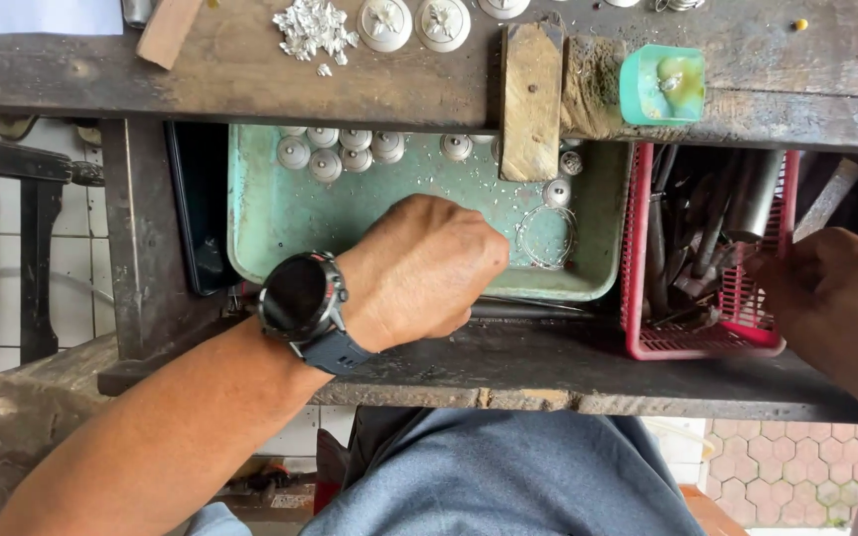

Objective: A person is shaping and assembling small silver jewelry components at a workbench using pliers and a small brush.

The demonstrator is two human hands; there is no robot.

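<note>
My left hand (419, 268), with a dark watch on the wrist, hangs fisted over the near edge of a worn green tray (260, 213); whether it holds anything is hidden under the fingers. The tray carries several round silver domed pieces (335, 151), metal shavings and a thin wire ring (546, 236). My right hand (841, 303) reaches to the right edge of a red plastic basket (636, 248) full of dark metal tools (707, 233), its fingers curled at the basket's rim.
A wooden workbench top (230, 69) runs along the far side, with a pile of silver scraps (312, 28), two round ornamented discs (414, 22), a turquoise cup (662, 84) and a protruding wooden peg (530, 99). The tray and basket sit on a dark lower shelf (548, 372).
</note>
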